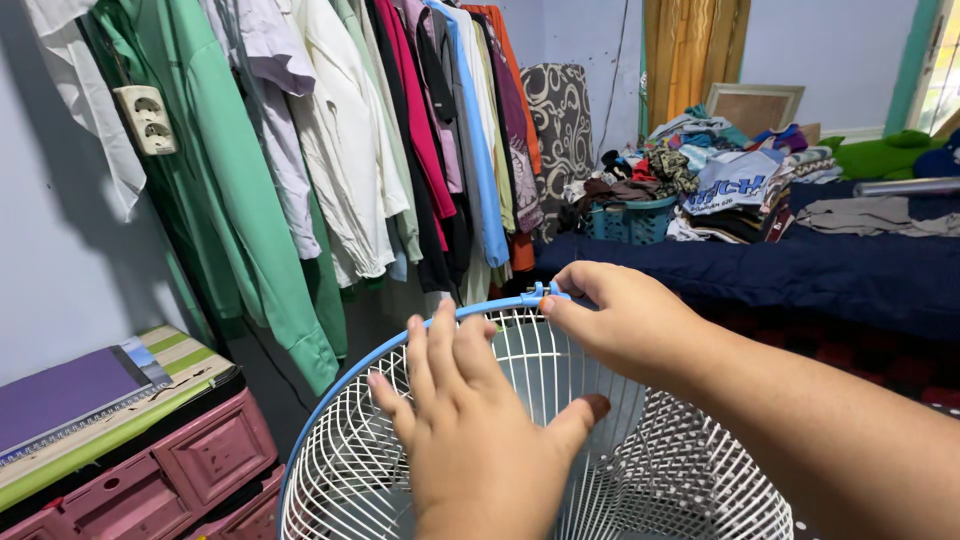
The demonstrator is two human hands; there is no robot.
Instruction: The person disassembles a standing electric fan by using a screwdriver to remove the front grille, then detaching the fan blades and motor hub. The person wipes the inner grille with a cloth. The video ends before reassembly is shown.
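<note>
Head cam looking down at a white wire fan guard (640,470) w/ a light blue rim (330,400), sitting low in the foreground, front of frame.

Left hand (480,420) is flat on top of the grille, fingers spread, palm down. Grip is released, not clenched on anything, just pressing/resting on the wires. Thumb sticks out to the right, near the other arm.

Right hand (625,320) is up at the far top edge of the rim, thumb + forefinger pinched on a small blue clip (540,293) there, so that grip is grasping the clip. Rest of the fingers curl over the rim.

Around it: rack of hanging clothes (350,130) behind the guard, green, white, pink, blue shirts etc. A wall socket (147,118) on the left wall. Pink plastic drawers (190,460) bottom left w/ a purple mat (65,390) on top. On the right, a bed w/ dark blue sheet (800,270) piled w/ folded clothes, and a teal laundry basket (630,220) at its far end. Orange curtain (690,50) in the back corner.
</note>
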